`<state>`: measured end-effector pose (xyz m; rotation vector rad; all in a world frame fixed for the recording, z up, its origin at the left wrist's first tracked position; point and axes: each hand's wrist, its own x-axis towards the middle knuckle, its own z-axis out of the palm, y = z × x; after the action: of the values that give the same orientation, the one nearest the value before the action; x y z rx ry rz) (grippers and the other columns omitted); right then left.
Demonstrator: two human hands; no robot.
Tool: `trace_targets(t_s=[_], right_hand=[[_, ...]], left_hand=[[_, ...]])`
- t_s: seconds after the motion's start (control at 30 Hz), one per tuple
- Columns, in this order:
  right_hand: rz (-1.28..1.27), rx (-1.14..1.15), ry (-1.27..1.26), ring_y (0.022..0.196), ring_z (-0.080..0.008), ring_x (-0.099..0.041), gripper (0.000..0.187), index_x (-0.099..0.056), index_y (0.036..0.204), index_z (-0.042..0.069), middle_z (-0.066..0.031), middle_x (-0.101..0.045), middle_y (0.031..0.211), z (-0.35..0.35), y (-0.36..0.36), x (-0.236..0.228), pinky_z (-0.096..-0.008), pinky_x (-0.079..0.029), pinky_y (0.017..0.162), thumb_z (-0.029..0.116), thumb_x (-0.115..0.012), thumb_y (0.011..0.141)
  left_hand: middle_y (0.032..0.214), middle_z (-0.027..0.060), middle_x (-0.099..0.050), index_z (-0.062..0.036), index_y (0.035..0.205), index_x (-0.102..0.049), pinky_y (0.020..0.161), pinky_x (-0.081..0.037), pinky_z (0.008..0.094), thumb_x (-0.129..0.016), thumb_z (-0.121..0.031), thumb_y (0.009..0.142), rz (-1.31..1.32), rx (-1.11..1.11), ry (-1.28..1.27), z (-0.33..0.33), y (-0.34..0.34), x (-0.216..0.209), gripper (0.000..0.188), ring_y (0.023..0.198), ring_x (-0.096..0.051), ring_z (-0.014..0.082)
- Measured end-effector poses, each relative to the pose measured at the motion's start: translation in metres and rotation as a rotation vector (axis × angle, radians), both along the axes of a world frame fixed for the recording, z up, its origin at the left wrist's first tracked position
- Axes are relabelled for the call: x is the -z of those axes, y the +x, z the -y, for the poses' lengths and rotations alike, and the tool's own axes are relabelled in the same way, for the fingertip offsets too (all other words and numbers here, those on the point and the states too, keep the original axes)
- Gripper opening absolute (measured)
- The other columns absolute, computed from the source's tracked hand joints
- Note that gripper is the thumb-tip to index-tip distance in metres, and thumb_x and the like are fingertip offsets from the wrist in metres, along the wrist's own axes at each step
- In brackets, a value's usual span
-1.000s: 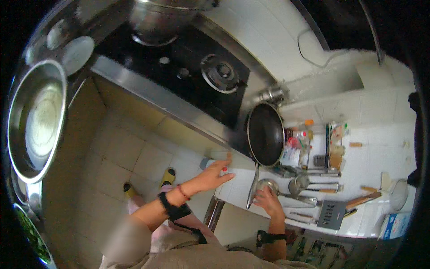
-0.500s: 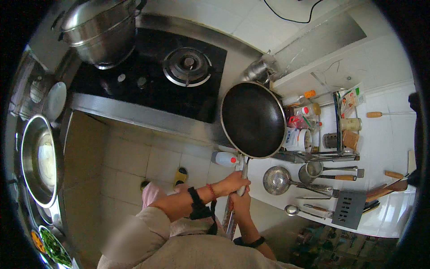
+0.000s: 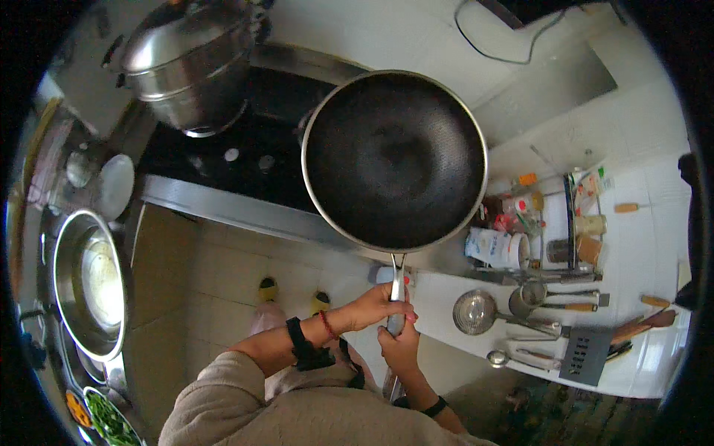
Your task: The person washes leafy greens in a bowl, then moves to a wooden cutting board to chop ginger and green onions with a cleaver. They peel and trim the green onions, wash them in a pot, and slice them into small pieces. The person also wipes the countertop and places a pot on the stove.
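Note:
A large black wok [image 3: 396, 160] with a pale metal rim is raised over the right part of the black glass stove [image 3: 201, 152], hiding the burner there. Its inside faces up and holds no food that I can see. My left hand [image 3: 374, 306] is wrapped round the long wok handle from the left. Just below it, my right hand [image 3: 400, 346] grips the handle's near end, with the fingers curled closed.
A lidded steel steamer pot [image 3: 190, 70] stands at the stove's back left. Far left are a steel basin [image 3: 65, 297] and a dish of chopped greens [image 3: 111, 420]. On the right, a skimmer [image 3: 474, 312], ladles and jars of seasoning [image 3: 520, 251] crowd the wall and counter.
The wok has risen closer to my view and shifted left over the stove, now covering the right burner. Both hands remain on the handle. One foot has shifted.

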<state>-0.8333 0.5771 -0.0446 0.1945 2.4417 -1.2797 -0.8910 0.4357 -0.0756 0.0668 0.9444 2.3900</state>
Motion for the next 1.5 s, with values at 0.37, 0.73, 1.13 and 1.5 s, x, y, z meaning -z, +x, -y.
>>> trace_targets(t_s=[0.37, 0.73, 1.13, 1.5], right_hand=[[-0.475, -0.579, -0.135, 0.082, -0.0301, -0.07, 0.054, -0.052, 0.127, -0.001, -0.0172, -0.069, 0.092, 0.083, -0.009, -0.032, -0.0376, -0.053, 0.072, 0.006, -0.07, 0.077], [-0.79, -1.176, -0.264, 0.088, -0.0459, -0.065, 0.043, -0.055, 0.115, -0.003, -0.025, -0.066, 0.092, 0.315, 0.143, -0.093, -0.0448, -0.052, 0.071, 0.008, -0.074, 0.078], [-1.408, -1.411, -0.273, 0.071, -0.0385, -0.066, 0.036, -0.057, 0.106, -0.005, -0.0214, -0.066, 0.086, 0.466, 0.254, -0.129, -0.0437, -0.054, 0.062, 0.005, -0.073, 0.075], [-0.805, -1.329, -0.499, 0.081, -0.0374, -0.068, 0.047, -0.055, 0.118, 0.003, -0.0166, -0.069, 0.092, 0.468, 0.247, -0.113, -0.0437, -0.056, 0.067, 0.008, -0.074, 0.075]], left_hand=[[0.067, 0.004, -0.061, -0.0067, 0.076, -0.051, 0.063, -0.052, 0.0305, -0.07, -0.022, 0.092, 0.011, -0.63, 0.03, 0.078, 0.061, -0.068, 0.029, 0.066, -0.061, 0.0138], [0.052, 0.0009, -0.044, -0.0123, 0.071, -0.042, 0.066, -0.05, 0.0347, -0.064, -0.034, 0.095, -0.196, -1.239, 0.155, 0.282, 0.277, -0.121, 0.04, 0.051, -0.049, 0.0142], [0.046, -0.0006, -0.042, -0.0154, 0.063, -0.032, 0.077, -0.048, 0.0374, -0.046, -0.025, 0.102, -0.808, -1.34, 0.161, 0.415, 0.418, -0.143, 0.042, 0.044, -0.047, 0.0145], [0.049, -0.0034, -0.036, -0.013, 0.077, -0.048, 0.072, -0.052, 0.0359, -0.058, -0.025, 0.096, -0.056, -1.606, -0.017, 0.41, 0.406, -0.165, 0.025, 0.046, -0.044, 0.013]])
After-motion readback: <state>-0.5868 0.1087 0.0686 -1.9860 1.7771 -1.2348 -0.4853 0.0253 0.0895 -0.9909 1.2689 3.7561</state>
